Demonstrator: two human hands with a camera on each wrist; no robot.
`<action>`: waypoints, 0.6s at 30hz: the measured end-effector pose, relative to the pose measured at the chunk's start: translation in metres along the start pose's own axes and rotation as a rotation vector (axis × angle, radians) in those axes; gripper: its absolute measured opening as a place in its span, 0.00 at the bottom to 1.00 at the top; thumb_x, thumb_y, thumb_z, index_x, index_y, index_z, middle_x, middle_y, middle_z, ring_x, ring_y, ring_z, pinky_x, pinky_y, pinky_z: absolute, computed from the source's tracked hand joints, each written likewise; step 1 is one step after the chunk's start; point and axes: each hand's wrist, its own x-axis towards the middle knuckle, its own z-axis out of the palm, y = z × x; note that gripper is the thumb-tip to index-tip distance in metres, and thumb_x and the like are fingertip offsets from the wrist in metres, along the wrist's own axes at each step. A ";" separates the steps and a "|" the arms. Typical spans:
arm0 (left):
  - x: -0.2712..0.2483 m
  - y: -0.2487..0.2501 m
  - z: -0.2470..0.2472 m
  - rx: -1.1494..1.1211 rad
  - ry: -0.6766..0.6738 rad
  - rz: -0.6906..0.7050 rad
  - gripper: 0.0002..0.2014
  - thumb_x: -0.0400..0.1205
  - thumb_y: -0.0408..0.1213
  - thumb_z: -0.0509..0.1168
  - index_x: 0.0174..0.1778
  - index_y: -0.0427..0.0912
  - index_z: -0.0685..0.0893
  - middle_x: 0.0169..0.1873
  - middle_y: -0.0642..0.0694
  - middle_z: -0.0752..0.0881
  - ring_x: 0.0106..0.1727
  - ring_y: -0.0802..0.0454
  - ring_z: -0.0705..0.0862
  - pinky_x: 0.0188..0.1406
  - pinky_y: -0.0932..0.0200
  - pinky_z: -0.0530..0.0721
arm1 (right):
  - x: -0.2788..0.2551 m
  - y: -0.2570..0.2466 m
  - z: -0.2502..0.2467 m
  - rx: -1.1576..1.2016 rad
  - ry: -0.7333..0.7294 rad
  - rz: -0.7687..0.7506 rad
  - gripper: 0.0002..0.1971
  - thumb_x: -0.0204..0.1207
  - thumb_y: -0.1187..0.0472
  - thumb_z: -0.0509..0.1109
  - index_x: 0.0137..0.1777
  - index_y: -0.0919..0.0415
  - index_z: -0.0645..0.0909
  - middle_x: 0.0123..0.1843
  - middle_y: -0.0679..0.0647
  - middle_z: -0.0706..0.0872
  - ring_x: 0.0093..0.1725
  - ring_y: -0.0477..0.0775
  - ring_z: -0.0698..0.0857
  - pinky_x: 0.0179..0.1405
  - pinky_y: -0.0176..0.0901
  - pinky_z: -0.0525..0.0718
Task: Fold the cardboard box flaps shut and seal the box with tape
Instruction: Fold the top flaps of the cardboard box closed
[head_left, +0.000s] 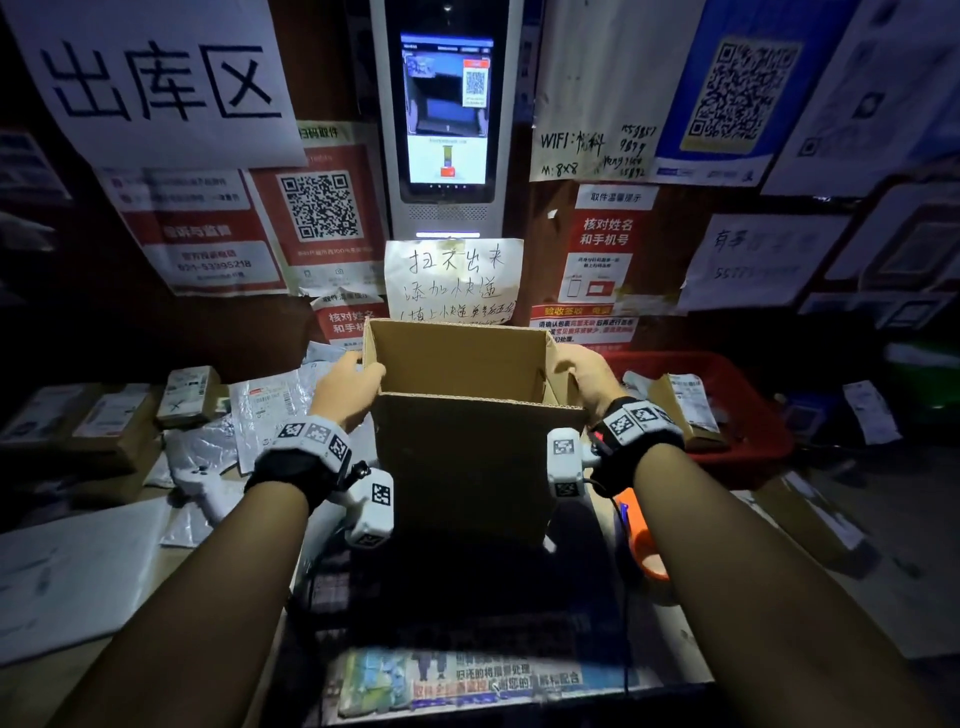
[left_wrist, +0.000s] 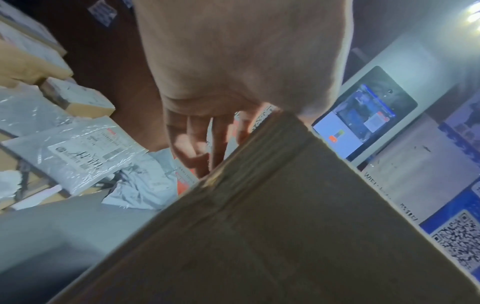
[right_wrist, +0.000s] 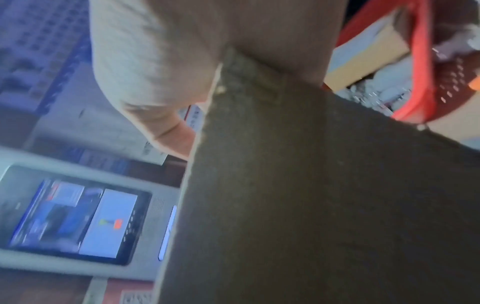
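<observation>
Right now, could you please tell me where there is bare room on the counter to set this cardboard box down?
The dark patch under the cardboard box, between your forearms and beyond the newspaper, looks bare. Left is crowded with parcels and mailers; right holds the red basket and orange tape dispenser.

Cardboard box (head_left: 467, 457): inside floor out of sight behind near wall; base lost in shadow. Left hand (head_left: 345, 387) fingers (left_wrist: 197, 144) run down behind box's left side, tips hidden. Right hand (head_left: 584, 371) fingers behind right flap; only thumb shows in right wrist view, blurred. Orange tape dispenser (head_left: 641, 545) mostly covered by right forearm. Parcel labels on desk (head_left: 831, 597) too small to read.
</observation>
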 end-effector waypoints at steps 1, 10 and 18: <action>0.000 -0.006 0.004 -0.078 -0.011 0.019 0.24 0.71 0.56 0.58 0.60 0.48 0.80 0.57 0.44 0.84 0.58 0.39 0.81 0.64 0.39 0.80 | 0.001 0.002 -0.001 0.083 0.011 -0.011 0.15 0.57 0.61 0.61 0.40 0.72 0.80 0.48 0.60 0.79 0.48 0.57 0.76 0.52 0.51 0.77; -0.024 -0.032 0.031 -0.436 -0.091 0.151 0.30 0.74 0.69 0.64 0.73 0.66 0.73 0.66 0.60 0.84 0.69 0.54 0.81 0.73 0.38 0.73 | 0.021 0.010 -0.001 0.112 0.117 -0.001 0.07 0.67 0.77 0.69 0.35 0.66 0.85 0.56 0.60 0.86 0.50 0.52 0.82 0.42 0.38 0.78; -0.038 -0.029 0.025 -0.225 0.036 0.404 0.29 0.76 0.63 0.52 0.65 0.52 0.83 0.53 0.51 0.86 0.56 0.55 0.82 0.63 0.49 0.77 | 0.012 0.005 0.000 -0.074 -0.016 -0.052 0.31 0.76 0.74 0.59 0.76 0.49 0.75 0.56 0.54 0.82 0.38 0.45 0.77 0.32 0.31 0.74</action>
